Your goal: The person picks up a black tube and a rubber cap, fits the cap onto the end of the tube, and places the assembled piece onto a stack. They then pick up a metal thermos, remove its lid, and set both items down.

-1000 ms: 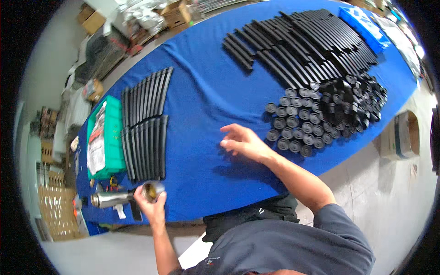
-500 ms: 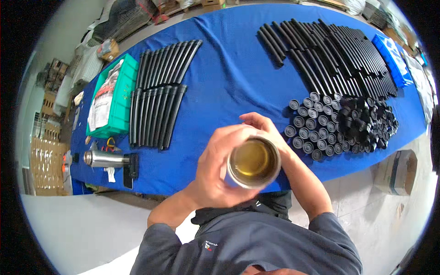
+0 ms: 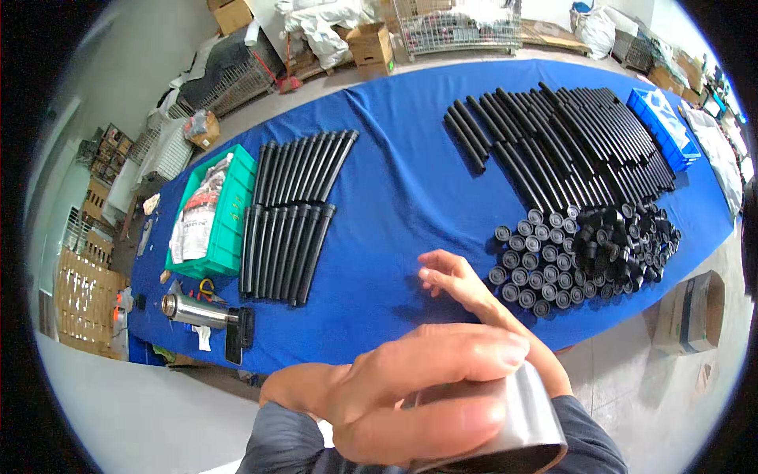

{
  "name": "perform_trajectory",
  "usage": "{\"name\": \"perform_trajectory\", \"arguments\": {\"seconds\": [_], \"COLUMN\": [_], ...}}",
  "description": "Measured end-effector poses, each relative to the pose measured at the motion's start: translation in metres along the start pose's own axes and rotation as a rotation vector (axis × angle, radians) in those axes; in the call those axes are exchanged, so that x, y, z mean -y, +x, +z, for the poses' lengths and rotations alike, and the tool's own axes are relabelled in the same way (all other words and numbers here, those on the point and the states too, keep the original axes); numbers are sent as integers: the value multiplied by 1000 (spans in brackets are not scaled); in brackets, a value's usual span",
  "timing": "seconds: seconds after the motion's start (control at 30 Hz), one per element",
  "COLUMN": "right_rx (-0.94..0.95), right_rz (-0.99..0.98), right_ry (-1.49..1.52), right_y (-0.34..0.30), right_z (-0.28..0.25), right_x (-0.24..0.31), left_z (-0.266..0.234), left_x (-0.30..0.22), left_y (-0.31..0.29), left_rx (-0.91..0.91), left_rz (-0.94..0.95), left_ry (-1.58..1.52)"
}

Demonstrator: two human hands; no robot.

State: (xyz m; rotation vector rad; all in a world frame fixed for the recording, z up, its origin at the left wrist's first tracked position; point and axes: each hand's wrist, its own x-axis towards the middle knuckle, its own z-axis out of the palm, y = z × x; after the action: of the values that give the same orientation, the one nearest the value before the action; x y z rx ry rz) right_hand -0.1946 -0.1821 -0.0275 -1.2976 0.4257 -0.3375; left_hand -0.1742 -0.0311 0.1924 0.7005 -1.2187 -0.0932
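Observation:
My left hand [image 3: 418, 387] is wrapped round a shiny metal cup [image 3: 533, 419], lifted close to the camera and tipped over; what is inside it is hidden. Beyond it, my right hand [image 3: 452, 278] hovers over or rests on the blue tablecloth [image 3: 387, 229], its fingers loosely curled, apart and holding nothing. Just right of that hand lie many round black caps [image 3: 545, 261], some in rows and others heaped.
Black tubes [image 3: 560, 150] lie stacked at the far right beside a blue crate [image 3: 663, 130]. Two rows of capped black tubes [image 3: 288, 245] lie left, by a green crate [image 3: 229, 213]. A steel flask [image 3: 193, 310] and a black phone [image 3: 239, 336] lie near the left edge.
The cup has come up and toward me in my left hand and has tipped, so the yellowish liquid seen before is out of sight. My right hand has come away from the cup.

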Motion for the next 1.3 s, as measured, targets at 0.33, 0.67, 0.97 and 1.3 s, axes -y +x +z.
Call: {"name": "perform_trajectory", "arguments": {"seconds": [0.33, 0.67, 0.97, 1.3], "right_rx": [-7, -24, -54, -33], "right_rz": [-14, -23, -190, -72], "right_ry": [-17, 318, -95, 62], "right_y": [6, -3, 36, 23], "right_z": [-3, 6, -15, -16], "right_x": [1, -1, -41, -29], "left_z": [35, -30, -6, 13], "left_x": [-20, -75, -181, -185], "left_y": [52, 65, 79, 66], "left_rx": [-179, 298, 413, 423], "left_rz": [-1, -277, -475, -423], "left_ry": [-474, -811, -540, -723]}}
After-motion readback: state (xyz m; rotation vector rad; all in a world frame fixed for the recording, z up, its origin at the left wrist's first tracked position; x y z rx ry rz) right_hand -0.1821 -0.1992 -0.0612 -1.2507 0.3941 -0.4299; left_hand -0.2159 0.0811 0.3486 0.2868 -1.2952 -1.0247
